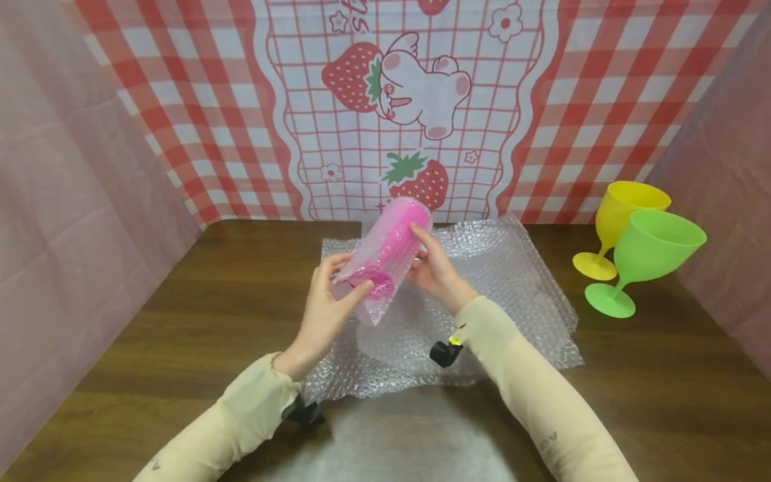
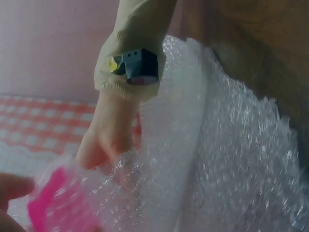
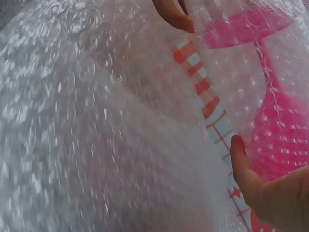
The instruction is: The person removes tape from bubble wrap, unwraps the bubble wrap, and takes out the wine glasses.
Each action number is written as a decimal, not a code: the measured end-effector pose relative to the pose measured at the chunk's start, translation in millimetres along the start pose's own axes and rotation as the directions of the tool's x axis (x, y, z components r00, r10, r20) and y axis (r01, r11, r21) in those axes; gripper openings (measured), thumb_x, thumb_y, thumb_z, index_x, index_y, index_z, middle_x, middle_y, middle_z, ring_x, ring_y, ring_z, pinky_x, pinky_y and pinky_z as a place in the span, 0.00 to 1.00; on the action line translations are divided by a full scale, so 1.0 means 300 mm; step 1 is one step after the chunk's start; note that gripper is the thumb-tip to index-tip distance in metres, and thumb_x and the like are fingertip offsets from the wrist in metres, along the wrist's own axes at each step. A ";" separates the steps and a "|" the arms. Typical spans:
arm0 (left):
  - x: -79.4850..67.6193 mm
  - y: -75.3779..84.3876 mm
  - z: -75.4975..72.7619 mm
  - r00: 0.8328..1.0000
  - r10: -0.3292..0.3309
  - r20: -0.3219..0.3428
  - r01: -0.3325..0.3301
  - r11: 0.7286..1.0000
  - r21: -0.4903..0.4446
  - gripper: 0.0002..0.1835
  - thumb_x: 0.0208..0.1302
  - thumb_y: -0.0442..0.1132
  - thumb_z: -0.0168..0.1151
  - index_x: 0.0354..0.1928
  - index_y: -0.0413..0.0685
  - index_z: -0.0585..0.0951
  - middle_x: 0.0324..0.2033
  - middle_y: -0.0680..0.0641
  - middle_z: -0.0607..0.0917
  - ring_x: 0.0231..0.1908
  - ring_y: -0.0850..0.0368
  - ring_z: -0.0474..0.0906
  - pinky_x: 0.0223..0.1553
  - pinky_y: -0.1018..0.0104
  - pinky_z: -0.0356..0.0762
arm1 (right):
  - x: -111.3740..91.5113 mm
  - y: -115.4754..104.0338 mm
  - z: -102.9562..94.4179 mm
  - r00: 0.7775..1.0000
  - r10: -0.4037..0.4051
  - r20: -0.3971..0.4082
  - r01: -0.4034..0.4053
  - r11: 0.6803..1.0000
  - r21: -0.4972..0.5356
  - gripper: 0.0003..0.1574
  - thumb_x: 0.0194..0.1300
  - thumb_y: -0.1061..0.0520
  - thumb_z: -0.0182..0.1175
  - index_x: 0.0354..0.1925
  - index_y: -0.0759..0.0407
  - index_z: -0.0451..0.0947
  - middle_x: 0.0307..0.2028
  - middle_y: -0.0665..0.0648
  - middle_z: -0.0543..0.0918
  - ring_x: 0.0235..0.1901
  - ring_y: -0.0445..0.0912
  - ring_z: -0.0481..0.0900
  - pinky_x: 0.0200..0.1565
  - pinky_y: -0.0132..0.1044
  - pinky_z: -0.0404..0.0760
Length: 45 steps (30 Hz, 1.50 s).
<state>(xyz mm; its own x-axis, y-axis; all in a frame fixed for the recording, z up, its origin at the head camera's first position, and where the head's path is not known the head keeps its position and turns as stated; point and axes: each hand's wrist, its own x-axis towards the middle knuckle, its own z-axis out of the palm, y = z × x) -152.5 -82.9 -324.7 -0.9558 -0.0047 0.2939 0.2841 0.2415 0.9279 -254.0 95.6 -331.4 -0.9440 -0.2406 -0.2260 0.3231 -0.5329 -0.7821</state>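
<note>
A pink goblet (image 1: 397, 234) rolled in clear bubble wrap (image 1: 375, 313) is held tilted above the table by both hands. My left hand (image 1: 322, 311) grips the lower end near the goblet's round foot, thumb across the wrap. On the other side, my right hand (image 1: 442, 276) holds the roll around the bowl, its thumb along the upper side. In the right wrist view the goblet's stem and foot (image 3: 246, 29) show through the bubbles, with the right thumb (image 3: 244, 166) against the wrap. Some fingers of both hands are hidden behind the roll.
Bubble wrap sheets (image 1: 512, 294) lie flat on the wooden table (image 1: 162, 314) beneath the hands. A yellow goblet (image 1: 614, 221) and a green goblet (image 1: 653, 251) stand upright at the right. A checked strawberry cloth (image 1: 223, 114) hangs behind; a pale translucent patch (image 1: 415, 435) covers the table's front.
</note>
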 end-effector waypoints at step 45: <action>0.069 0.082 0.239 0.721 -0.110 0.684 -0.212 0.905 0.369 0.16 0.60 0.47 0.58 0.44 0.43 0.74 0.44 0.46 0.78 0.42 0.55 0.77 0.39 0.70 0.77 | -0.143 -0.114 -0.276 0.986 0.051 -0.161 -0.115 0.901 -0.419 0.41 0.63 0.40 0.51 0.65 0.62 0.54 0.36 0.50 0.77 0.33 0.41 0.78 0.40 0.36 0.80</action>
<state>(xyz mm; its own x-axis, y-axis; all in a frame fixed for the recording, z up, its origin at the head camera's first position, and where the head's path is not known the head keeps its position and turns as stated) -170.6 -7.5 -312.1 -0.7723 0.6335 -0.0471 0.4318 0.5779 0.6925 -230.2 191.2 -343.0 -0.9248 -0.1341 -0.3560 0.3711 -0.1121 -0.9218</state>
